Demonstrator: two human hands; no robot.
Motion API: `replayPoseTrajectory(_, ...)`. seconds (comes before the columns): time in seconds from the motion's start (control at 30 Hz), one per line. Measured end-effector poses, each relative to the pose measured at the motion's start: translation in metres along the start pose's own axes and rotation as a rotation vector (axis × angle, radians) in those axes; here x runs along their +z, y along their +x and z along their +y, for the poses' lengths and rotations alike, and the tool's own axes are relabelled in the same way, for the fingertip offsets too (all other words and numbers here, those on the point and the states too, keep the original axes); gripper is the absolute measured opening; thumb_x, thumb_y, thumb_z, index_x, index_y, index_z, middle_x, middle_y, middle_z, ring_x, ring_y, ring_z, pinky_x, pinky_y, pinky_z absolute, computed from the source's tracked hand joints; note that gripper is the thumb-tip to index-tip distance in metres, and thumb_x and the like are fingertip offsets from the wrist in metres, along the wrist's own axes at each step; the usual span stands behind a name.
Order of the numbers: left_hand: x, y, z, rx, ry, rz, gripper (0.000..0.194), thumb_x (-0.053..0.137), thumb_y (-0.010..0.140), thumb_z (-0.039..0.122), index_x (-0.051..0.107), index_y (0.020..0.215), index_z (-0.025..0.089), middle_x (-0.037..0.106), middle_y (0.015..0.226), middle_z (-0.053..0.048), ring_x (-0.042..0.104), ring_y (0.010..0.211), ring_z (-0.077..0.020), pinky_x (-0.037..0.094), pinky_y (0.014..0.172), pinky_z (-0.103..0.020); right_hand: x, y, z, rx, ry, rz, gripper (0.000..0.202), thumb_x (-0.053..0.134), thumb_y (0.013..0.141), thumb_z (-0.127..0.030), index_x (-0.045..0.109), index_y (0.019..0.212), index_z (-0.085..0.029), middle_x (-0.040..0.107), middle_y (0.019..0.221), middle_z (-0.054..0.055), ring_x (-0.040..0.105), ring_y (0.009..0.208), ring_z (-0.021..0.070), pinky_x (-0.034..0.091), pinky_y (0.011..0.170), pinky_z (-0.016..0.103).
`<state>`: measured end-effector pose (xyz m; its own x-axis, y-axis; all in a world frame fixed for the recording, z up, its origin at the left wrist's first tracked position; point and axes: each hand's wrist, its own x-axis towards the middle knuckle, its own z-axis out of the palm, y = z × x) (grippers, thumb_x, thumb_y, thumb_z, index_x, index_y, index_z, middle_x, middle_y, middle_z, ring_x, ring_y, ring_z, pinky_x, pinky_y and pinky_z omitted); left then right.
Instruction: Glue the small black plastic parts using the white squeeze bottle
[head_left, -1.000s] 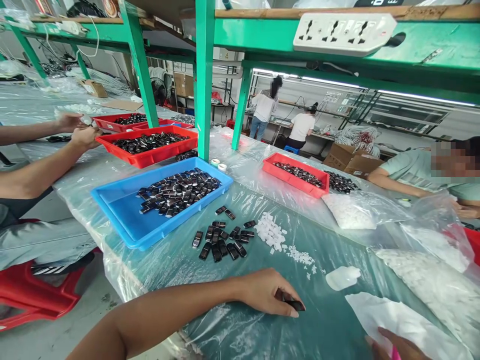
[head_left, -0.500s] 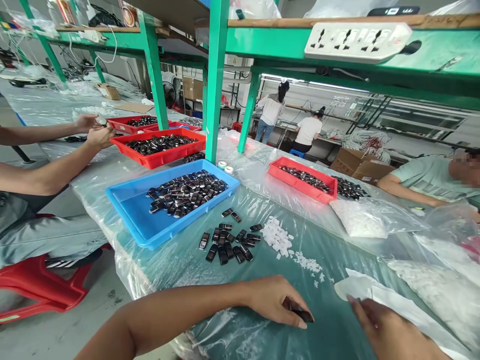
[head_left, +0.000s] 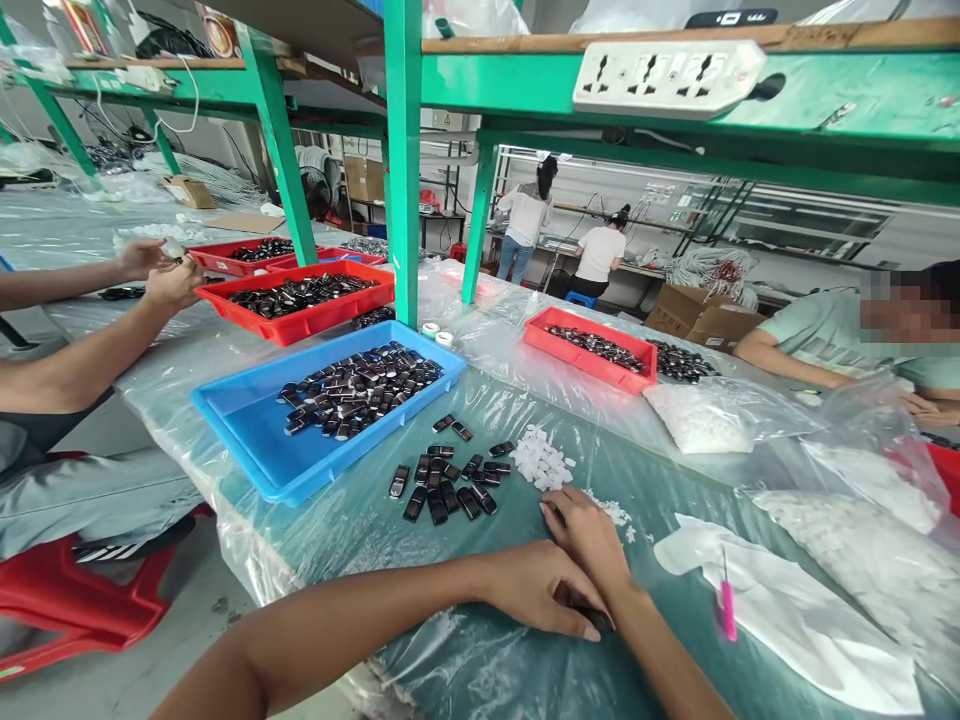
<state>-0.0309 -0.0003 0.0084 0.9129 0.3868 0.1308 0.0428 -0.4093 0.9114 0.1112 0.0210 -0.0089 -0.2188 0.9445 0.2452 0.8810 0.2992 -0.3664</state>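
My left hand (head_left: 551, 595) is closed on a black part (head_left: 592, 614) just above the plastic-covered table. Across its wrist side, my right hand (head_left: 581, 525) reaches to the near edge of a pile of white pieces (head_left: 541, 458); its fingers are bent, and whatever is under its fingertips is too small to tell. Smaller white bits (head_left: 616, 512) lie beside it. Left of the pile, several loose black parts (head_left: 448, 490) are spread on the table. A pink-handled tool (head_left: 727, 608) rests on a white sheet (head_left: 795, 600) at the right.
A blue tray (head_left: 247, 440) of black parts stands left of the loose ones. Red trays (head_left: 300, 330) are behind it, another (head_left: 589, 358) farther right. Green posts (head_left: 403, 170) rise from the table. Bags of white pieces (head_left: 697, 415) lie right. Co-workers sit at both sides.
My right hand has moved left and away from me, from the white sheet to the white pile. The pink-handled tool now shows on the sheet. The view has shifted slightly.
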Motion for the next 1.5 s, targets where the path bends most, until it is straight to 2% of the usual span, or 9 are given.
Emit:
replayPoseTrajectory(0.2,-0.003,0.000,0.002,-0.025,-0.222,0.054,0.033,0.060,0.080,0.033,0.065,0.109,0.018,0.069,0.099,-0.006,0.064,0.084,-0.0172,0.048,0.074,-0.021,-0.024,-0.033,0.016,0.182,0.295,0.100,0.028,0.042,0.087,-0.034,0.064,0.099,-0.020,0.068,0.099,0.006,0.064,0.086,0.0192,0.048,0.076,0.030)
replayPoseTrajectory(0.33,-0.004,0.002,0.002,-0.038,-0.312,0.096,0.038,0.062,0.078,0.039,0.066,0.109,0.017,0.069,0.098,-0.008,0.064,0.085,-0.0187,0.048,0.077,-0.024,-0.035,-0.062,0.016,0.301,0.478,0.170,0.034,0.045,0.087,-0.040,0.062,0.106,-0.019,0.068,0.102,0.007,0.065,0.090,0.0189,0.051,0.076,0.028)
replayPoseTrajectory(0.53,-0.004,0.006,-0.001,-0.098,-0.294,0.201,0.040,0.061,0.076,0.042,0.068,0.099,0.011,0.068,0.087,-0.007,0.061,0.080,-0.0186,0.045,0.067,-0.023,-0.032,-0.085,0.003,0.490,0.927,0.363,0.031,0.069,0.069,-0.036,0.067,0.097,-0.023,0.070,0.095,0.004,0.065,0.091,0.0217,0.051,0.080,0.029)
replayPoseTrajectory(0.67,-0.006,0.006,-0.003,-0.111,-0.267,0.215,0.039,0.060,0.077,0.044,0.069,0.093,0.010,0.066,0.078,-0.006,0.057,0.071,-0.0153,0.041,0.061,-0.021,-0.029,-0.087,0.003,0.487,0.884,0.396,0.022,0.070,0.067,-0.036,0.073,0.084,-0.022,0.071,0.090,0.005,0.065,0.087,0.0227,0.052,0.079,0.032)
replayPoseTrajectory(0.9,-0.006,0.005,-0.003,-0.064,-0.236,0.212,0.043,0.056,0.079,0.048,0.068,0.095,0.010,0.061,0.072,-0.004,0.048,0.061,-0.0122,0.035,0.055,-0.021,-0.026,-0.090,0.004,0.350,0.736,0.390,0.019,0.067,0.071,-0.033,0.073,0.086,-0.024,0.070,0.094,0.005,0.063,0.090,0.0239,0.051,0.082,0.036)
replayPoseTrajectory(1.1,-0.007,0.005,0.000,-0.035,-0.244,0.231,0.041,0.054,0.081,0.048,0.066,0.079,0.010,0.057,0.067,-0.004,0.045,0.058,-0.0106,0.032,0.053,-0.020,-0.023,-0.090,-0.003,0.316,0.719,0.400,0.024,0.064,0.074,-0.034,0.072,0.094,-0.024,0.068,0.103,0.006,0.060,0.100,0.0264,0.049,0.086,0.041)
replayPoseTrajectory(1.27,-0.010,0.005,0.005,-0.017,-0.411,0.195,0.039,0.054,0.081,0.047,0.062,0.073,0.009,0.056,0.067,-0.003,0.049,0.061,-0.0103,0.038,0.058,-0.020,-0.022,-0.092,-0.012,0.369,0.822,0.344,0.034,0.056,0.080,-0.039,0.065,0.109,-0.024,0.060,0.119,0.006,0.051,0.115,0.0262,0.044,0.093,0.041)
replayPoseTrajectory(1.4,-0.013,0.005,0.008,-0.056,-0.441,0.182,0.040,0.055,0.079,0.050,0.061,0.072,0.011,0.054,0.065,-0.001,0.046,0.059,-0.0081,0.039,0.060,-0.020,-0.016,-0.095,-0.012,0.467,0.838,0.319,0.037,0.057,0.078,-0.044,0.066,0.108,-0.024,0.061,0.119,0.006,0.051,0.115,0.0270,0.045,0.092,0.039)
replayPoseTrajectory(1.5,-0.013,0.007,0.007,-0.070,-0.426,0.188,0.042,0.056,0.078,0.052,0.061,0.071,0.010,0.055,0.065,-0.001,0.045,0.057,-0.0075,0.038,0.058,-0.019,-0.014,-0.093,-0.010,0.462,0.851,0.306,0.035,0.055,0.080,-0.045,0.068,0.105,-0.024,0.061,0.119,0.006,0.051,0.115,0.0269,0.046,0.091,0.037)
